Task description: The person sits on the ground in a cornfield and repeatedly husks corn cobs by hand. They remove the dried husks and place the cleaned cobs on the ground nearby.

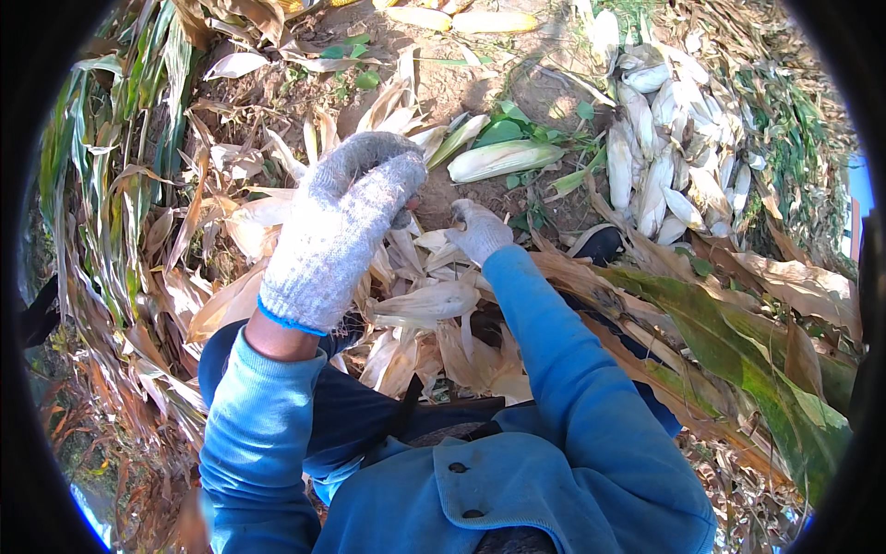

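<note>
My left hand (346,215), in a dirty white knitted glove with a blue cuff edge, is raised above the husks with its fingers curled; whether anything is inside them I cannot tell. My right hand (481,232), gloved too, is lower, over the edge of a heap of dry corn husks (408,270). Its fingers are bent, and what they touch is unclear. Below the hands, a pale husk (432,301) lies on the heap. Just beyond my right hand an unhusked ear of corn (505,159) rests on the soil, with another pale green ear (457,142) beside it.
Husked yellow corn ears (495,22) lie on the ground at the top. A pile of unhusked ears (664,138) stands at the right. Corn stalks with long leaves (131,138) line the left; a large green leaf (734,346) and dry stalks stretch across the lower right, beside my legs.
</note>
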A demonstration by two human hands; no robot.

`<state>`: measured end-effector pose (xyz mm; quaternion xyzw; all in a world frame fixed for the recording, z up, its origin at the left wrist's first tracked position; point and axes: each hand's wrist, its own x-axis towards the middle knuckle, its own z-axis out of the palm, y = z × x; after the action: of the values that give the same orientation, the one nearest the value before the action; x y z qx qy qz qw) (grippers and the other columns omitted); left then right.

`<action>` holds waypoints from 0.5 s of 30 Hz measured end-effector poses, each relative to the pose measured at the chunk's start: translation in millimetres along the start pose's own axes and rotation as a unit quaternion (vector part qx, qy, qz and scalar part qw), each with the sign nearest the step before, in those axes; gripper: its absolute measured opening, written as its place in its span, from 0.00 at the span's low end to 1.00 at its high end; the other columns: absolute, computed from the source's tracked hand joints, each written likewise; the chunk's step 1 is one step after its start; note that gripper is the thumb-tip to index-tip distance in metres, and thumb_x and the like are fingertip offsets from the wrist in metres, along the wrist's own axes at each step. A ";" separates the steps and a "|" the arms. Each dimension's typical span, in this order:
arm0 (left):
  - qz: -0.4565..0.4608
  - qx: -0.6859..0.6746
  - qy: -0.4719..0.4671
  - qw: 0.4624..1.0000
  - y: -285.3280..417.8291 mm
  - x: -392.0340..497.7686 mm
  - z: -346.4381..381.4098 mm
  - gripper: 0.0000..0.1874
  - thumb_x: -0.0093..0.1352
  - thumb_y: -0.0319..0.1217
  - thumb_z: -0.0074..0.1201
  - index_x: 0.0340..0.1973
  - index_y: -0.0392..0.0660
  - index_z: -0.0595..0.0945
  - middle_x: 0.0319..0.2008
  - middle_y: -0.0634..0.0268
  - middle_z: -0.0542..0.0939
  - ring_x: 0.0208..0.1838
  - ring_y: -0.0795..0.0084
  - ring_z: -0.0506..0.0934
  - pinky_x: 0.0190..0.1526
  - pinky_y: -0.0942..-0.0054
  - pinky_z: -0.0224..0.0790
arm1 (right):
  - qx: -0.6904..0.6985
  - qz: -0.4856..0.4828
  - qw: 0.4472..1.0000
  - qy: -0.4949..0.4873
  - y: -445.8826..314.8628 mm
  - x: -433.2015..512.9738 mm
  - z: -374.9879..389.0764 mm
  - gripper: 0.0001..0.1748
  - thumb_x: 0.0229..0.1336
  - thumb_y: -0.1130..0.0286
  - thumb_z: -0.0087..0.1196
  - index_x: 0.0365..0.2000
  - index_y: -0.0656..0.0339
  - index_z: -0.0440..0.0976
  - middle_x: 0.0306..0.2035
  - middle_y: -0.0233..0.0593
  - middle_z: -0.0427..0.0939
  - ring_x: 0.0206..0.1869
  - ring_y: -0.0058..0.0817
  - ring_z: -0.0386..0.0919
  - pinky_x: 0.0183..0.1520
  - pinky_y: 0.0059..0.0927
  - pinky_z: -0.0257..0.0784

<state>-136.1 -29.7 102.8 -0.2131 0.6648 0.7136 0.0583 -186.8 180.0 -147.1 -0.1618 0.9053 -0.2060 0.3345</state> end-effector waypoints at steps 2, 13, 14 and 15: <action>0.001 -0.012 -0.003 1.000 -0.4 0.1 0.3 0.16 0.73 0.35 0.53 0.50 0.37 0.80 0.41 0.62 0.82 0.41 0.75 0.80 0.45 0.74 0.74 | -0.139 0.051 0.984 -0.097 11.3 -3.7 15.4 0.35 0.54 0.55 0.64 0.60 0.54 0.65 0.59 0.44 0.75 0.61 0.42 0.73 0.60 0.46 0.69; 0.016 0.080 -0.036 0.996 -21.6 13.1 -1.4 0.16 0.71 0.37 0.57 0.48 0.38 0.81 0.40 0.64 0.82 0.40 0.79 0.78 0.42 0.77 0.73 | -0.221 -0.091 0.971 0.020 2.1 -39.2 -5.6 0.37 0.50 0.58 0.64 0.61 0.47 0.64 0.57 0.38 0.75 0.62 0.39 0.70 0.61 0.52 0.63; 0.044 0.121 -0.024 0.991 -24.2 15.2 -2.7 0.16 0.71 0.37 0.57 0.47 0.37 0.81 0.39 0.63 0.82 0.41 0.78 0.77 0.44 0.76 0.72 | -0.201 -0.133 0.968 0.068 -9.8 -47.3 -17.8 0.38 0.49 0.57 0.65 0.61 0.47 0.65 0.57 0.37 0.74 0.63 0.38 0.70 0.61 0.53 0.62; 0.041 0.159 -0.012 0.986 -26.7 17.6 -1.9 0.17 0.71 0.38 0.56 0.47 0.37 0.81 0.39 0.62 0.82 0.41 0.76 0.77 0.45 0.75 0.72 | -0.198 -0.169 0.960 0.102 -23.4 -55.0 -30.3 0.38 0.48 0.55 0.66 0.61 0.46 0.65 0.58 0.36 0.74 0.63 0.37 0.69 0.61 0.53 0.62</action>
<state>-141.8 -32.1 71.4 -0.1650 0.7774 0.6029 0.0708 -163.7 191.4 -85.3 -0.3539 0.9165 -0.0921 0.1624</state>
